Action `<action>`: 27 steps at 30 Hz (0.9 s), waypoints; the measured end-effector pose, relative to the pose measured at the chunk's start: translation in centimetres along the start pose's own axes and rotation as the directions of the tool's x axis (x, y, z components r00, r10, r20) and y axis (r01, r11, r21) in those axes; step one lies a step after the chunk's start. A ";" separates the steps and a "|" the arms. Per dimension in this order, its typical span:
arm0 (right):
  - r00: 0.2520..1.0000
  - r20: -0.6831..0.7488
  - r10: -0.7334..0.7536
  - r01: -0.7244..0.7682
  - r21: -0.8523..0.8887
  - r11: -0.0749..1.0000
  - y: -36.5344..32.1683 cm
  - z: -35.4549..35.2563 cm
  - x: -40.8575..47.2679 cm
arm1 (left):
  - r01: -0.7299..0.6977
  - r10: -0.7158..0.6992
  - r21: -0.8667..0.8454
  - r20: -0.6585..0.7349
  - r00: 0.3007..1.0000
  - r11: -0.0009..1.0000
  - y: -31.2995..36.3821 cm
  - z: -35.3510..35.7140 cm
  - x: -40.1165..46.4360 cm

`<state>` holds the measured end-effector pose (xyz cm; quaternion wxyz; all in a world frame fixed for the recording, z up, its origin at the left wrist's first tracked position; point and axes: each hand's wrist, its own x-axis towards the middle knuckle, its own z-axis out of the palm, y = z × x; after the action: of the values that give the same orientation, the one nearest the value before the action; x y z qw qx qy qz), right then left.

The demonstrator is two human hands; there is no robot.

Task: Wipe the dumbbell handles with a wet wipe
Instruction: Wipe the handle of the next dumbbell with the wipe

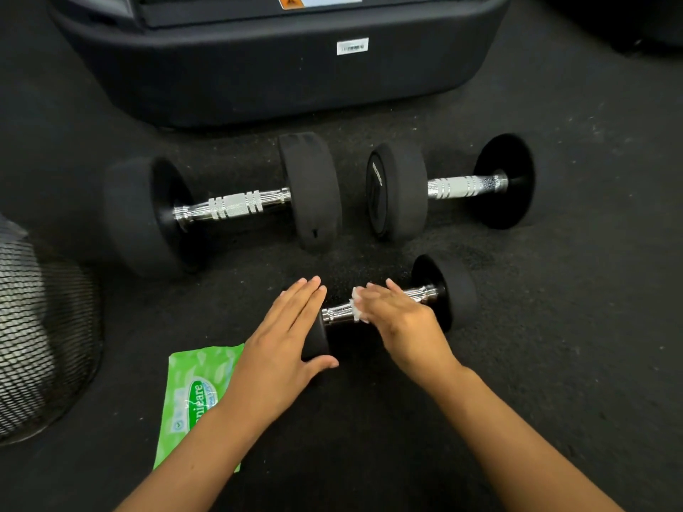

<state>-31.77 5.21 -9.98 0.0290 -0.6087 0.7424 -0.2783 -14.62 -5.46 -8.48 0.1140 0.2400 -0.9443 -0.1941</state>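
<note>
Three dumbbells with matte black rubber heads and ribbed, knurled chrome handles lie on a black speckled rubber floor [554,327]. The small black dumbbell [449,290] sits nearest the person, its shiny chrome handle [340,313] running between the two hands. The left hand [284,338] lies flat with fingers together and extended over the dumbbell's left head, thumb hooked under its near edge. The right hand [401,319] presses a crumpled white wet wipe [357,303] onto the middle of the handle, fingers loosely curved over it rather than closed tight. At 10 o'clock from the hands lies the large black dumbbell [221,206]; at 1 o'clock, the medium black dumbbell [449,186]. A glossy green plastic wipe packet [196,393] lies flat at 7 o'clock, partly under the left forearm. A black wire-mesh bin [40,338] stands at 9 o'clock. The smooth black moulded base of a gym machine [277,68] fills 12 o'clock.
</note>
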 end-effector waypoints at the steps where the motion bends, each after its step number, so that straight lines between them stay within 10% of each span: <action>1: 0.999 -0.015 -0.033 0.032 -0.025 0.999 0.6 -0.2 -0.4 | -0.002 0.002 0.001 -0.002 1.000 1.000 0.1 0.0 -0.1; 6: 0.995 -0.045 0.089 -0.089 -0.019 0.996 0.1 1.1 1.6 | 0.005 -0.005 -0.010 -0.017 1.000 1.000 0.0 0.1 -0.1; 13: 0.985 -0.074 -0.154 0.155 0.004 0.988 0.7 0.2 -1.6 | 0.006 -0.009 -0.059 -0.043 0.999 0.998 0.1 0.1 0.0; 27: 0.884 -0.334 0.326 -0.171 0.420 0.891 -1.0 -3.3 -2.3 | -0.235 0.167 -0.220 -0.288 0.943 0.947 5.4 1.6 4.6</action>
<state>-31.61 8.49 -7.43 0.0315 -0.4203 0.7380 -0.5269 -21.25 -2.85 -7.05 0.2882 0.1491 -0.9078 -0.2656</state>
